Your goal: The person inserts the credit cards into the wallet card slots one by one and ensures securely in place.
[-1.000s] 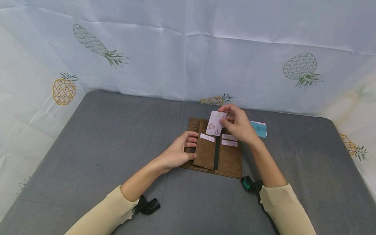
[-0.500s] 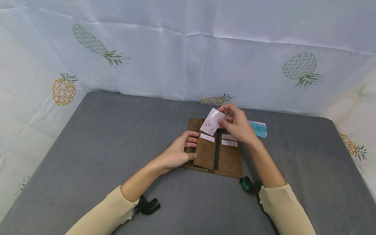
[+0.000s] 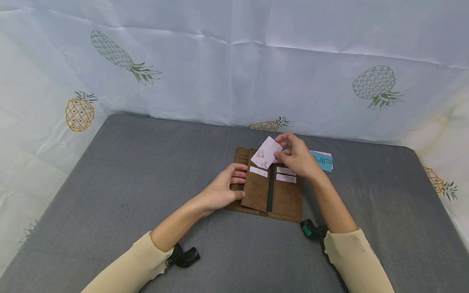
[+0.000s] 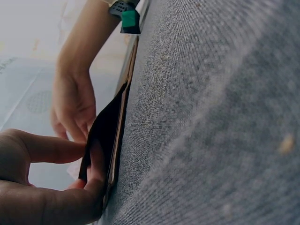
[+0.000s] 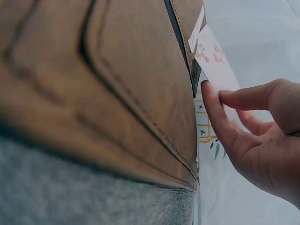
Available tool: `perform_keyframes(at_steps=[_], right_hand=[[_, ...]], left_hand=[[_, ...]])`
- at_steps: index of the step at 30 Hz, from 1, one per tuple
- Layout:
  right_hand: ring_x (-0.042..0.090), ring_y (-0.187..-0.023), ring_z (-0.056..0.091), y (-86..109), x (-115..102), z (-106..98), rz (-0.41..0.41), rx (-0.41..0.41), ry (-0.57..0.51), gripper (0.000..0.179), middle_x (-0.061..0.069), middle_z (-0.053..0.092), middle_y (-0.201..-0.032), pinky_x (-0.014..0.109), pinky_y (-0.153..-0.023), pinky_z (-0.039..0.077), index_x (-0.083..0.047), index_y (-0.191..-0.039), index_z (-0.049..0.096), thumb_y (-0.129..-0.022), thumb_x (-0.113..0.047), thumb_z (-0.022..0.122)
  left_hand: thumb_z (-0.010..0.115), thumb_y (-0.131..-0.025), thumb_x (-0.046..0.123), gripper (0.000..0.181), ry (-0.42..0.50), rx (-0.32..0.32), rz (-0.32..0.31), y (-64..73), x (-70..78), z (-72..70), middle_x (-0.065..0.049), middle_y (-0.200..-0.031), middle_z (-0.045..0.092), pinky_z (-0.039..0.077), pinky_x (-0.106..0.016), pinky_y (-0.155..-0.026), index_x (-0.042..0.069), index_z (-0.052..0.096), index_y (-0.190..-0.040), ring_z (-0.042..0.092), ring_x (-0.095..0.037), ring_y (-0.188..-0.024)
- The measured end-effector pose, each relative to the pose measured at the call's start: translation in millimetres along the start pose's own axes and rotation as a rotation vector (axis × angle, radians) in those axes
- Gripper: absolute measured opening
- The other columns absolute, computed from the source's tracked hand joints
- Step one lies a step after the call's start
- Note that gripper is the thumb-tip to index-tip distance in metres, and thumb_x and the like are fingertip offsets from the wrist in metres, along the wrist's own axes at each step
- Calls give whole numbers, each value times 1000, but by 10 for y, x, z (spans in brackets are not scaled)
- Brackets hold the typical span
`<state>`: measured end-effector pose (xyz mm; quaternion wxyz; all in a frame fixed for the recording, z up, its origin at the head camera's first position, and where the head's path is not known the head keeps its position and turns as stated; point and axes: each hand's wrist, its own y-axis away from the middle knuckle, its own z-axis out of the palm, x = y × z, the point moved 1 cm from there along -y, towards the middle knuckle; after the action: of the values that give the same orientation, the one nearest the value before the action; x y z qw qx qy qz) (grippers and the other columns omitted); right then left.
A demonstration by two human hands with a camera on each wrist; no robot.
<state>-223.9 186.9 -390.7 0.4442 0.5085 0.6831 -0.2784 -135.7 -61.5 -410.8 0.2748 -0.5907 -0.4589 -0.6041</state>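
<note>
A brown wallet (image 3: pixel 287 200) lies opened out on the table, with an inner flap (image 3: pixel 256 192) lifted at its left. My left hand (image 3: pixel 222 188) pinches that flap's left edge; in the left wrist view the thumb is on one side and fingers (image 4: pixel 96 161) on the other. My right hand (image 3: pixel 297 156) pinches a pale pink card (image 3: pixel 267 153) by its right edge. The card is tilted, its lower corner close over the flap's top slot. A pink card (image 3: pixel 259 171) shows in a slot on the flap, and two more pink cards (image 3: pixel 286 178) sit in slots on the right panel.
Just right of my right hand, a teal card (image 3: pixel 323 161) lies over a pinkish one near the table's back. The grey table (image 3: pixel 149 168) ends at a pale pineapple-print curtain (image 3: pixel 230 80). Black wrist devices (image 3: pixel 186 257) hang at both cuffs.
The pink card tilted with its lower end going left, then shifted slightly back right with my right hand. My left hand and the wallet have stayed put.
</note>
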Motion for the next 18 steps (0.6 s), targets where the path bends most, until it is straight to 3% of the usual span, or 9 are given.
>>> perform_keyframes(at_steps=[8,18], right_hand=[[27,-95,79,4,18,-7,42,-55,37,41,29,60,-133,29,-82,66,7,-147,46,-107,4,57],[22,-89,78,15,0,-12,14,-63,7,39,28,61,-123,30,-81,67,6,-144,46,-106,8,57]], left_hand=[[64,-96,-11,71,-6,-1,1,5,12,1,-22,-158,49,50,-51,-116,5,40,-160,53,-38,-146],[63,-97,-12,72,0,-12,2,8,19,1,-22,-159,47,49,-52,-117,6,38,-161,52,-38,-147]])
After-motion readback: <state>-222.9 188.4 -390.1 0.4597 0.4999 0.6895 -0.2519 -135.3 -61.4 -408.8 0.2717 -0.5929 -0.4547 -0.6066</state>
